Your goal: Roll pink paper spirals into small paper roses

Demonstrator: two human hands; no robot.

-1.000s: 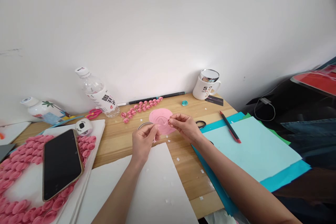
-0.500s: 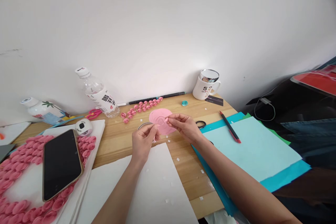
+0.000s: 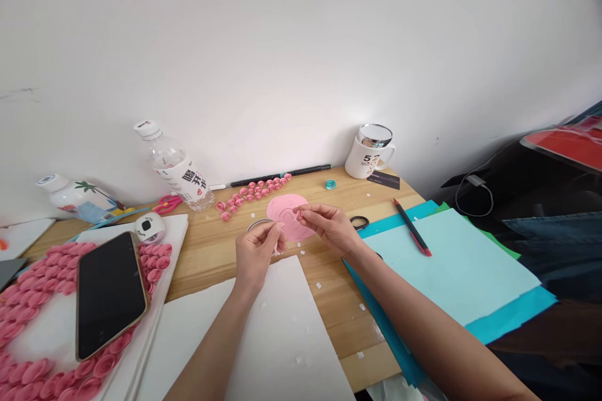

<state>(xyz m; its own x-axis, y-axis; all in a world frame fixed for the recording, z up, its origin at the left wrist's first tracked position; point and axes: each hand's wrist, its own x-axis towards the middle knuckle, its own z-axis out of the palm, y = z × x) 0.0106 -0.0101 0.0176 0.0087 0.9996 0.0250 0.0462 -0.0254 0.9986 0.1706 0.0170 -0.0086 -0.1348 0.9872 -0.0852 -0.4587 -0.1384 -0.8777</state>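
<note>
Over the wooden desk, my left hand (image 3: 258,250) is closed in a pinch, with a thin pink paper strip (image 3: 277,252) showing below its fingers. My right hand (image 3: 329,227) pinches pink paper at its fingertips, just right of the left. Pink paper circles (image 3: 280,202) lie on the desk behind the hands, spiral lines on them. What runs between the two pinches is too fine to follow. Part of a tape roll (image 3: 256,223) shows behind the left hand. Rolled pink paper flowers (image 3: 251,191) sit in rows farther back.
At left, a phone (image 3: 111,294) rests on a board of pink paper flowers (image 3: 37,301). A plastic bottle (image 3: 181,169) and a white mug (image 3: 369,153) stand by the wall. Blue paper sheets (image 3: 446,263) carry a pen (image 3: 412,227); scissors (image 3: 360,222) lie beside them.
The fingertips of my right hand have shifted very slightly, and the pink paper at them has turned a little. My left hand stays almost still.
</note>
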